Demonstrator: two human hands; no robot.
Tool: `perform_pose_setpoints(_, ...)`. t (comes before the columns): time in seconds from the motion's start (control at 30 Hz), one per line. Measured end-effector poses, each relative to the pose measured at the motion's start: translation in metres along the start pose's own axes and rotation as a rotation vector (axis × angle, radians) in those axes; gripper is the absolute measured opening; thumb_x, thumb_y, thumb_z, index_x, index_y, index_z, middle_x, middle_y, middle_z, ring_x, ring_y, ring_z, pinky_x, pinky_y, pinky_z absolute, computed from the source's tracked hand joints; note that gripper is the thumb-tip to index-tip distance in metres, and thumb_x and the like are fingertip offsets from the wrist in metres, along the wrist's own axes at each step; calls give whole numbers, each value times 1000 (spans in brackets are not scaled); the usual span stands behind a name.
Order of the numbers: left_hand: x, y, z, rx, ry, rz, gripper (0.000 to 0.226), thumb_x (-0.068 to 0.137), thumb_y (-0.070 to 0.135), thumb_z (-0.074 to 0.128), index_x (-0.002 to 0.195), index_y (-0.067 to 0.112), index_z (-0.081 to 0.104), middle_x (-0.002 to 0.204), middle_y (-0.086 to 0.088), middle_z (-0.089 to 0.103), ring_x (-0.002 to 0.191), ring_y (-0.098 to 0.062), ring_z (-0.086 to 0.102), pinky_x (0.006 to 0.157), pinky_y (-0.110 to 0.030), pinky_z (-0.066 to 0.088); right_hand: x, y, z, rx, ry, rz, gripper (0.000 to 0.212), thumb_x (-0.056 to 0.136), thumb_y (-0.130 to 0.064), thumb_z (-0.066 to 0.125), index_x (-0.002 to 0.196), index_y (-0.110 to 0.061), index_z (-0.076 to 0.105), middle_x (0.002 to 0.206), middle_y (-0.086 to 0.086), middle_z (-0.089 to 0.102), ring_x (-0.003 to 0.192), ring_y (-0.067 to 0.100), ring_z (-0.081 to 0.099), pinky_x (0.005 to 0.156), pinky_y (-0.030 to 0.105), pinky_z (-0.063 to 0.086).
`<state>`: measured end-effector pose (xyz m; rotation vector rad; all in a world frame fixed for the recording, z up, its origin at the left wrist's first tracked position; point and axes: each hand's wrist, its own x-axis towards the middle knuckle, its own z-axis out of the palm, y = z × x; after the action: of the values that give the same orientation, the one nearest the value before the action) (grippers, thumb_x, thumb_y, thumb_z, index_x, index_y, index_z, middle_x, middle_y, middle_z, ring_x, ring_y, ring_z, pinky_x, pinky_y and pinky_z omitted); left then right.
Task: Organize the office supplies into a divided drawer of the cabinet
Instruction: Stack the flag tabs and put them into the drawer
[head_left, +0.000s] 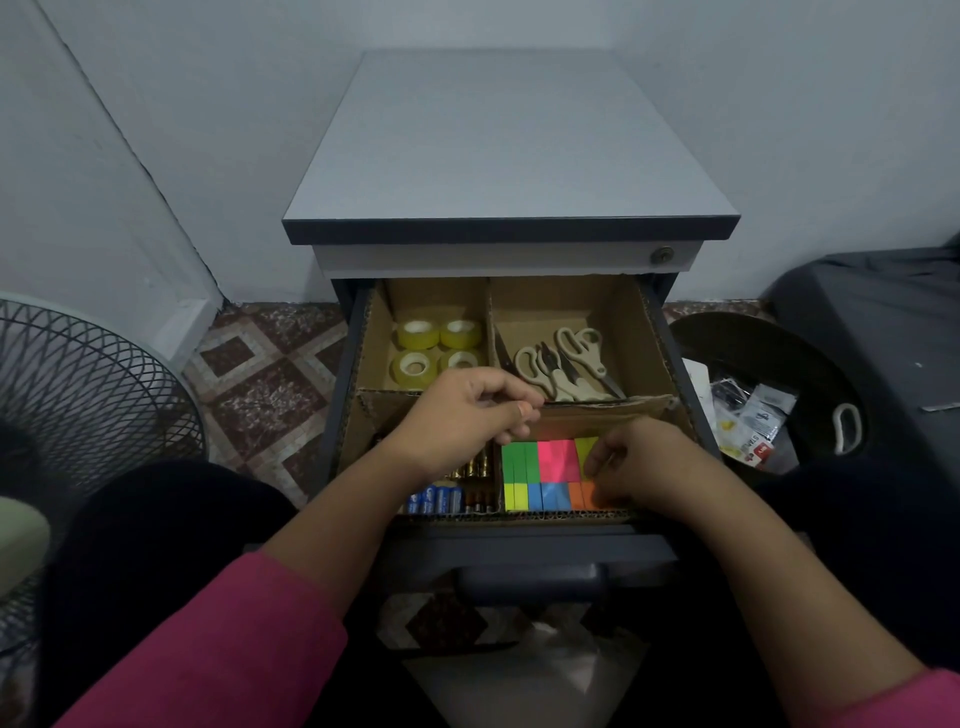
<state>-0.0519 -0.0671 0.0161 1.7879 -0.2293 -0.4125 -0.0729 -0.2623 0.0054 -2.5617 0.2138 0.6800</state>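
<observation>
Head view: open drawer (670, 332) of the cabinet (509, 156), lined with cardboard dividers (491, 322) into four compartments. Far left: four tape rolls (436, 345), standing flat, touching. Far right: scissors (566, 366), several pairs overlapping, handles toward the back. Near left: batteries (441, 500), lying side by side, partly hidden under the left forearm. Near right: sticky notes (545, 475), coloured pads packed edge to edge in two rows.

Left hand (467, 415) hovering over the cross divider, fingers curled together with thumb against forefinger; whether pinching something small or closed on nothing, cannot tell. Right hand (641, 462) down in the near right compartment, fingers bent onto the orange and yellow pads at the right end, touching them; clamped or only pressing, cannot tell.

Probable step: seating the last sticky notes flush against the right wall. Best done by pressing the pads flat and sliding them toward the rest, keeping rows square, no pad riding up on a neighbour or on the cardboard edge. Worth steadying the soft divider with the left hand, since cardboard likely bows under a sideways push.

Basket (769, 405) of empty packaging on the floor at right, well apart.
</observation>
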Motion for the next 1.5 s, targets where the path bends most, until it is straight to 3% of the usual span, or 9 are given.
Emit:
perform_pose_setpoints(0.17,0,-1,0,-1,-2,3,15,91,-1,57,97,7,68,92,-9,70,74,-6,64,63,-13,51,1,1,2,-73,6,-44,30,69,-10,77,72,-35,62,83,-6,58,75,9,57,54,18,41)
perform_pose_setpoints(0.4,0,0,0,7,-4,5,15,91,-1,57,98,7,68,95,-9,71,73,-3,65,64,-13,51,1,0,3,-145,-8,-83,27,74,-9,71,77,-35,66,86,-6,58,74,9,56,55,16,40)
perform_pose_setpoints(0.53,0,-1,-1,11,-5,6,15,91,0,57,98,8,68,95,-8,71,75,-5,65,65,-13,51,2,1,3,-146,6,-95,27,74,-11,73,71,-37,64,88,-6,56,79,10,55,67,19,41)
perform_pose_setpoints(0.63,0,-1,-1,17,-3,2,15,91,1,58,97,10,68,95,-8,71,77,-7,65,66,-14,52,2,2,3,-142,-2,-97,27,74,-13,74,70,-37,63,88,-6,57,79,9,55,68,20,41)
perform_pose_setpoints(0.8,1,-1,-2,30,-3,4,15,91,2,58,98,10,68,96,-8,72,77,-8,65,67,-15,52,1,4,-1,-56,41,-61,23,72,-13,75,77,-33,64,89,-7,57,81,11,57,66,23,48)
perform_pose_setpoints(1.07,1,-2,-1,31,-5,5,15,91,1,57,100,8,68,95,-7,71,75,-6,65,65,-13,52,4,4,6,-115,153,-87,27,82,-15,64,102,-33,70,96,-3,58,93,16,60,81,29,52)
perform_pose_setpoints(1.23,1,-1,-1,28,-5,7,15,91,0,58,99,7,68,95,-9,71,75,-7,64,65,-13,51,3,4,3,-75,173,-110,22,85,-17,63,99,-31,71,90,-7,55,86,10,55,79,26,50)
perform_pose_setpoints(1.37,-3,1,-3,54,-9,20,12,91,4,60,95,10,69,85,-2,70,71,-8,62,66,-17,53,-1,1,0,34,147,-217,11,87,-21,65,90,-30,70,80,-13,58,74,1,53,62,12,41)
perform_pose_setpoints(1.5,-9,4,-13,273,-85,-2,10,90,13,63,85,19,69,78,3,68,68,-7,61,68,-25,53,-10,0,-4,142,51,-371,3,85,-27,70,84,-29,73,84,-14,68,83,-3,60,76,15,45)
